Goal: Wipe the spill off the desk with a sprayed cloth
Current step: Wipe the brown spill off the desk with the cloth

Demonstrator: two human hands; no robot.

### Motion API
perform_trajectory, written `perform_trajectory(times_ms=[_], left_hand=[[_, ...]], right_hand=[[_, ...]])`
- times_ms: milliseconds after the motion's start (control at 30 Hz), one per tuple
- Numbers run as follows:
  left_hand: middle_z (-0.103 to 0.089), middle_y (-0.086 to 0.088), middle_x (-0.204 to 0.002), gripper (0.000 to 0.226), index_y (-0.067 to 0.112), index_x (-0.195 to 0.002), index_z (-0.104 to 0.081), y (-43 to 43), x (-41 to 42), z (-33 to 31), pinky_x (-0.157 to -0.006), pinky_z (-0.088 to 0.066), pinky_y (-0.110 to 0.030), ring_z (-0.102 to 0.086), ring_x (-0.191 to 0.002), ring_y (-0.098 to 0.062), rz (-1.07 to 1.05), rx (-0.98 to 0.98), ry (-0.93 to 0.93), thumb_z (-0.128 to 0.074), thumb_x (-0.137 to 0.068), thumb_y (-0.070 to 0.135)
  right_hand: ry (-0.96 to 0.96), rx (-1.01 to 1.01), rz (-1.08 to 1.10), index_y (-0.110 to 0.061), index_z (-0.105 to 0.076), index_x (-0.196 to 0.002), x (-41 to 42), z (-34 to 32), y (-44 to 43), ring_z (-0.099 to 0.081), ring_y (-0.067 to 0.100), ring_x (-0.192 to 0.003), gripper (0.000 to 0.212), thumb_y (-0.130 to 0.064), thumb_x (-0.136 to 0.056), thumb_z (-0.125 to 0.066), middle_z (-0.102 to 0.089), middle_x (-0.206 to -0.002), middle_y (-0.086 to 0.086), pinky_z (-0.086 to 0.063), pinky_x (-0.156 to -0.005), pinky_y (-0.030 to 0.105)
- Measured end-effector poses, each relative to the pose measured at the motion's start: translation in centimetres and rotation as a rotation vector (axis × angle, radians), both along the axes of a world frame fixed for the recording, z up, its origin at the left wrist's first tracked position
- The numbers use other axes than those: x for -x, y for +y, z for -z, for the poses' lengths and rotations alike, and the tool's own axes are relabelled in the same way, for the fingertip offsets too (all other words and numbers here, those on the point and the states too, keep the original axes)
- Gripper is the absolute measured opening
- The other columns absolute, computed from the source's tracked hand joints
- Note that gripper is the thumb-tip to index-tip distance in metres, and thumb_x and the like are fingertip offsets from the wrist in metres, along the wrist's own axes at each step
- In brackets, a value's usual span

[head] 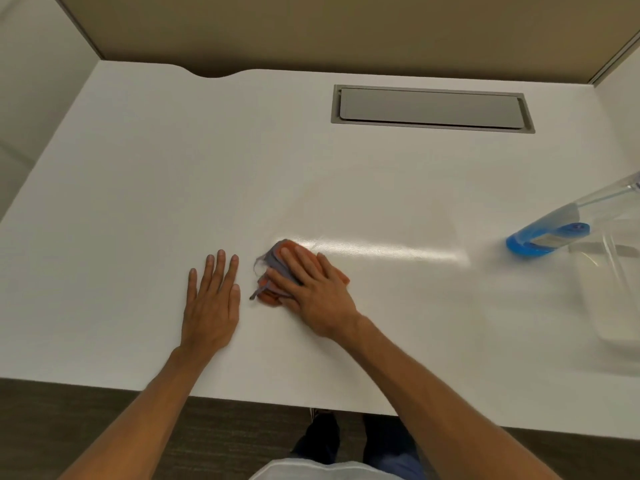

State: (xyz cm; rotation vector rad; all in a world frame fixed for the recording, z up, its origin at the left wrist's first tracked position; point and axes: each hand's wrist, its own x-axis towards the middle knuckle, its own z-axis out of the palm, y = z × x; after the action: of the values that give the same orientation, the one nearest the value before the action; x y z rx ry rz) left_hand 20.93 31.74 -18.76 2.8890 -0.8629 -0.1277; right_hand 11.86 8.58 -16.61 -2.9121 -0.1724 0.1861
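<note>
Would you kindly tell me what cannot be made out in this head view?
All in the head view:
1. Cloth: mostly covered by the right hand, so its full shape is hidden.
2. Shiny streak on the desk: leftover liquid or glare, cannot tell.
3. Spray bottle: blurred and cut off by the right edge.

No readable text, label, brand, number or sign in view. Spray bottle (549, 233), right side of desk (173, 185): motion-blurred, any print on it too smeared to make out.
</note>
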Motion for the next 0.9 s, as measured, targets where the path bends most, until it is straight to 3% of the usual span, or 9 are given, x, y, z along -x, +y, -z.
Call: perform_trajectory(times_ms=[167,433,667,900], left_hand=[[-0.006,-0.008,-0.172,0.061,0.017,-0.163,-0.010,0.0,0.1,-0.1,-0.129,-0.008,-0.054,-0.003,-0.160,-0.026,-0.008,0.004,0.011,-0.009,-0.106,0.038],[-0.002,-0.007,-0.172,0.061,0.019,-0.163,-0.007,0.1,0.0,0.0,-0.129,-0.006,-0.053,0.000,-0.160,-0.024,-0.017,0.013,0.032,-0.007,-0.106,0.039],[-0.005,-0.008,-0.172,0.062,0.018,-0.163,-0.009,0.0,0.1,-0.3,-0.129,-0.007,-0.054,-0.003,-0.159,-0.025,-0.016,0.013,0.044,-0.006,-0.106,0.040],[-0.005,-0.009,-0.172,0.064,0.017,-0.163,-0.010,-0.2,0.1,-0.8,-0.129,-0.005,-0.054,-0.003,-0.159,-0.026,-0.007,-0.006,0.051,-0.004,-0.105,0.042]], right_hand=[[0.001,0.055,0.116,-0.041,-0.019,-0.157,-2.2,-0.5,-4.6,0.000,0.023,-0.157,0.055,-0.053,-0.104,-0.019,-0.004,-0.170,0.000,-0.015,-0.123,0.051],[-0.054,0.062,0.228,-0.035,-0.020,-0.158,2.8,-0.3,-7.6,-0.003,0.025,-0.157,0.056,-0.052,-0.105,-0.015,-0.008,-0.170,0.002,-0.023,-0.122,0.049],[-0.098,0.081,0.068,-0.036,-0.008,-0.160,8.3,0.6,-8.1,0.001,0.025,-0.157,0.055,-0.047,-0.108,-0.025,-0.001,-0.171,0.002,-0.020,-0.122,0.050],[-0.051,0.056,0.033,-0.037,-0.003,-0.160,8.8,-0.8,-8.4,0.005,0.022,-0.157,0.064,-0.060,-0.104,-0.026,0.002,-0.171,-0.001,-0.016,-0.125,0.052]])
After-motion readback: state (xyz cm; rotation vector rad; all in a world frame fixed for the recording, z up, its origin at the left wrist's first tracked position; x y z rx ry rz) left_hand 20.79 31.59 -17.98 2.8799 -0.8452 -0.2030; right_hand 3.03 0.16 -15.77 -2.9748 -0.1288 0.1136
